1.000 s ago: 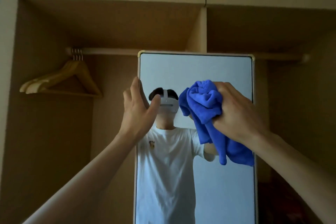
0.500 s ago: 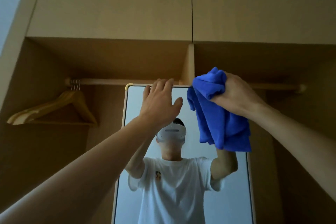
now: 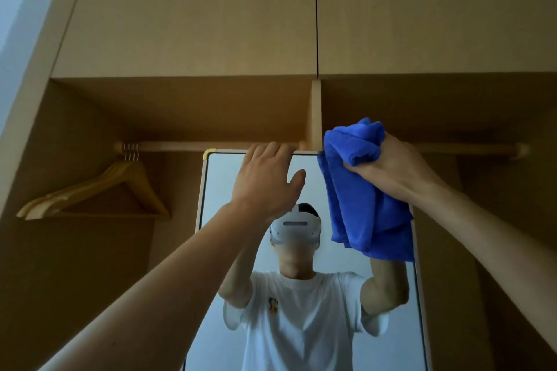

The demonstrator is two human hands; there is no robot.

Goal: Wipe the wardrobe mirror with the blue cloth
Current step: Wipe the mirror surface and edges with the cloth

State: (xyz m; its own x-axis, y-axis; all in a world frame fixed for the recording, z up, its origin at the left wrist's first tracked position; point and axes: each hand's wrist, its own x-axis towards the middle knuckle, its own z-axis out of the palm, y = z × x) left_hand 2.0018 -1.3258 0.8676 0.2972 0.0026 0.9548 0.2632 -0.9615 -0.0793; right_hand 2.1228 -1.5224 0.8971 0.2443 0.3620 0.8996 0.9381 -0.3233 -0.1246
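Item: mirror [image 3: 218, 187], tall, pale frame, brass-coloured cap at its upper left corner; stood upright in front of an open wooden wardrobe [image 3: 193, 24].

Item: blue cloth [image 3: 361, 196], bunched at the top and hanging in loose folds; lay against the mirror's upper right corner, covering the right edge of the glass.

Right hand [image 3: 391, 172]: fingers closed tight round the bunched top of the cloth.

Left hand [image 3: 265, 181]: gripped the mirror's top edge near the middle, fingers bent over the frame (tips out of sight), thumb spread in front of the glass.

Item: wooden hangers [image 3: 99, 190], several, hung together at the left end of a rail [image 3: 180, 147] inside the wardrobe.

Reflection: a person in a white T-shirt and a white headset, both arms raised.
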